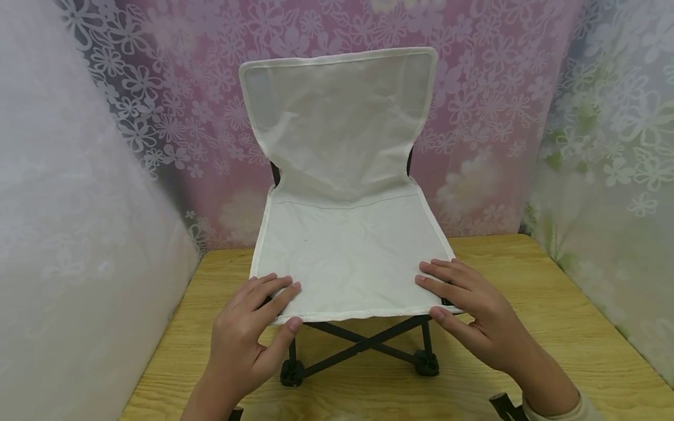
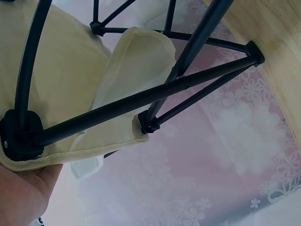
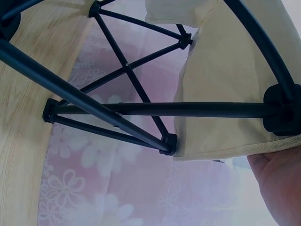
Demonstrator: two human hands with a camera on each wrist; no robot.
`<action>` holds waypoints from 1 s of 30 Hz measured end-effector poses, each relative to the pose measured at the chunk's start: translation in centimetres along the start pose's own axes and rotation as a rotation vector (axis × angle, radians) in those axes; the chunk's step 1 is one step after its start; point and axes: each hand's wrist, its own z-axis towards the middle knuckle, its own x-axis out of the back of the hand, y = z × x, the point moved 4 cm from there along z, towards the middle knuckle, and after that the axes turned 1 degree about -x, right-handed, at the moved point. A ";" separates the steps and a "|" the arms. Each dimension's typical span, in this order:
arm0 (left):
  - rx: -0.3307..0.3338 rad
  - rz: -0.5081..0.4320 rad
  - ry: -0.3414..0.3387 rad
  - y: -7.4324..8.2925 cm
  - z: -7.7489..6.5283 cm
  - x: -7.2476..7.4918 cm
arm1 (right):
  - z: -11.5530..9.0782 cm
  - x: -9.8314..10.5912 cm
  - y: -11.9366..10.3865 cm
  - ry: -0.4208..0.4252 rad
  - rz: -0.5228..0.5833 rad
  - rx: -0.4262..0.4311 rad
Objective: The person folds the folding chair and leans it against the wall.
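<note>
A small folding chair with a white fabric seat (image 1: 342, 251) and backrest (image 1: 342, 111) stands unfolded and upright, facing me. My left hand (image 1: 247, 333) rests on the front left corner of the seat, its fingers extended over the fabric and the thumb at the front edge. On the front right corner lies my right hand (image 1: 479, 310), fingers likewise extended, thumb near the edge. Under the seat, black crossed legs (image 1: 363, 345) show. The left wrist view has a black corner joint (image 2: 21, 136) beside the left hand; a similar joint (image 3: 282, 110) sits by the right hand.
The chair's black feet (image 1: 292, 372) stand on a wooden table (image 1: 174, 362). Behind it hangs a pink flower-patterned curtain (image 1: 474, 187). Pale sheets hang along the left side (image 1: 79, 234) and right side (image 1: 605, 193). A dark stub (image 1: 505, 406) shows near the right wrist.
</note>
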 end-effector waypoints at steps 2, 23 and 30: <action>-0.006 -0.010 0.014 0.0 0.0 0.0 | -0.1 0.0 0.0 -0.006 -0.005 -0.005; -0.019 -0.079 0.043 -0.3 -0.1 -0.1 | 0.0 0.1 0.0 0.007 0.011 0.019; -0.012 -0.106 0.044 -0.4 -0.3 -0.3 | 0.2 -0.2 0.0 0.039 -0.002 0.018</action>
